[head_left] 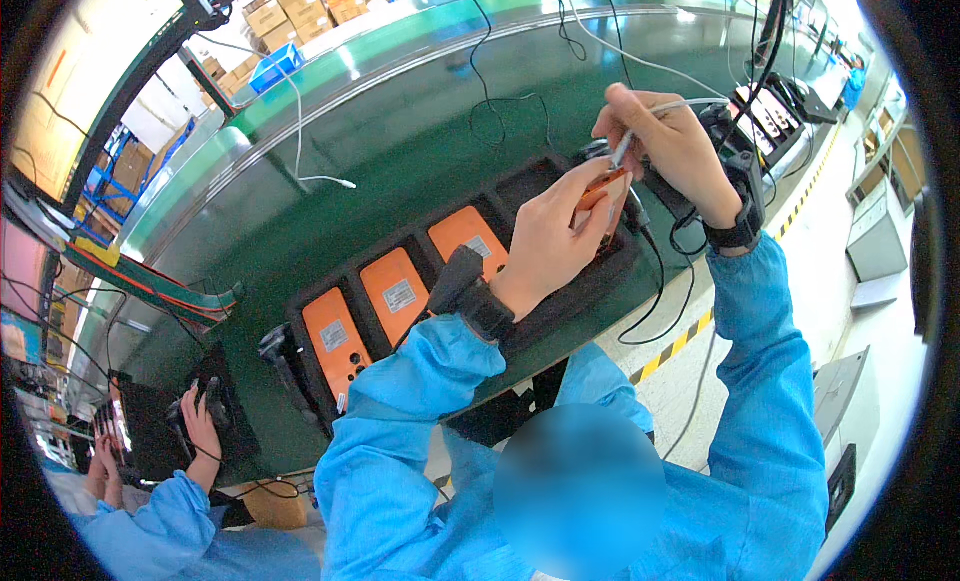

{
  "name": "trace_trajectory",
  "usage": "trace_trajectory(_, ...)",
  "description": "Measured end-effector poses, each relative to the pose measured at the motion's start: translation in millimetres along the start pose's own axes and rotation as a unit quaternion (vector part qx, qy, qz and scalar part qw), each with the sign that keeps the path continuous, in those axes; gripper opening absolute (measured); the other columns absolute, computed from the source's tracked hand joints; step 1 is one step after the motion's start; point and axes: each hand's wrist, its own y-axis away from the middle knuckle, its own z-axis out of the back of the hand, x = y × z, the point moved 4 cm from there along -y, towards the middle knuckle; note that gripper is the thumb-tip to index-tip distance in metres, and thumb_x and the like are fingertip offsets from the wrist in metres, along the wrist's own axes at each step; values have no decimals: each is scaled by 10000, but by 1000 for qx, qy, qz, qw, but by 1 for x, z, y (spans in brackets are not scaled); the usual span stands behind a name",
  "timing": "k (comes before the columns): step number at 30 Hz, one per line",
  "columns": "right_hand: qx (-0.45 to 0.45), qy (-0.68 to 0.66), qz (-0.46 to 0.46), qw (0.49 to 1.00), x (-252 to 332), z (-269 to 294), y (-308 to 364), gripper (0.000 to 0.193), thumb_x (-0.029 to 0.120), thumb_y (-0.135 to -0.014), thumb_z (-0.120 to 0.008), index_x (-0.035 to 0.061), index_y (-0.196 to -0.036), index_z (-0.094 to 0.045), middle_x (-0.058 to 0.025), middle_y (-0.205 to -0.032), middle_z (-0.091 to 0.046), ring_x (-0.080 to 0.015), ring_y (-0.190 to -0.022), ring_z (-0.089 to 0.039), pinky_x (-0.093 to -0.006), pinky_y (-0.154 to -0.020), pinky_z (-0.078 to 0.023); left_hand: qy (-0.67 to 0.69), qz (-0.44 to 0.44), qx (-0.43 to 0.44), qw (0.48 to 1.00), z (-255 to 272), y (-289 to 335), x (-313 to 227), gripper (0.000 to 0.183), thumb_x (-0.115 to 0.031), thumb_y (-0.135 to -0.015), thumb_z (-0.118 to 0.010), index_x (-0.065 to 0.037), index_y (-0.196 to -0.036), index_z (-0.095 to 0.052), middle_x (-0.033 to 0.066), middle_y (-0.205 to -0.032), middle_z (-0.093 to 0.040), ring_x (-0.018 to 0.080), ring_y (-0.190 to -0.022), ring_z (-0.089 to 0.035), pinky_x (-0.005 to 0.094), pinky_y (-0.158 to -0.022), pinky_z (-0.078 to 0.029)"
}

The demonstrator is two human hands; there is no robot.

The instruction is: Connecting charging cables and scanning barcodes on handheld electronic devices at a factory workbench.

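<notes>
My left hand (562, 231) is closed round an orange phone (600, 193), lifted above the right part of a black slotted tray (349, 273). My right hand (680, 156) pinches the end of a white cable (690, 103) against the phone's upper edge. Whether the plug sits in the port cannot be made out behind the fingers. Orange phones with white labels lie back up in the tray: a left phone (335, 336), a middle phone (394, 299) and another phone (465, 233) partly covered by my left wrist.
A black handheld scanner (287, 366) lies left of the tray. Beyond it, a loose white cable end (345, 184) rests on the green bench (400, 181). Black cables hang at the right. A blue bin (276, 69) stands far left. A co-worker's hand (201, 421) works at lower left.
</notes>
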Motion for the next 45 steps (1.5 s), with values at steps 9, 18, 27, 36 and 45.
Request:
trace_trajectory(9, 35, 92, 87, 991, 7, -7, 5, 235, 230, -842, -728, 8, -785, -674, -19, -649, -608, -61, -581, -525, -243, -525, -427, -7, 26, 7, 1000, -2, -5, 4, 213, -154, -910, -626, 11, -1043, -650, 157, -882, -688, 196, -772, -682, 299, -684, -514)
trace_trajectory(18, 18, 197, 198, 960, 6, -5, 4, 239, 205, -779, -752, -4, -757, -637, -84, -662, -572, -159, -578, -527, -291, -538, -433, -26, 30, 9, 999, -2, -3, 5, 221, -171, -906, -606, -47, -1089, -612, 188, -909, -660, 370, -814, -661, 377, -671, -522)
trace_trajectory(27, 10, 192, 259, 947, -3, -15, 5, 227, 185, -777, -744, -14, -721, -650, -95, -655, -568, -163, -579, -530, -294, -528, -426, 5, 27, 14, 1000, 1, -3, -3, 254, -225, -893, -635, -38, -1059, -593, 204, -885, -658, 374, -807, -660, 384, -663, -518)
trace_trajectory(36, -109, 122, 145, 976, -22, -23, 17, 248, 204, -834, -729, -15, -720, -706, -72, -612, -575, -116, -538, -510, -278, -477, -388, -21, 68, 29, 997, -1, 1, 10, 255, -212, -880, -673, 6, -1000, -619, 168, -755, -657, 185, -647, -666, 304, -572, -479)
trace_trajectory(45, -56, 60, 24, 996, -31, -35, 13, 266, 248, -821, -728, 2, -922, -719, -48, -740, -653, -80, -702, -575, -224, -614, -457, -124, 159, 154, 967, 20, 11, 15, 388, -235, -878, -633, 29, -1149, -544, 248, -962, -637, 371, -798, -661, 401, -698, -524)
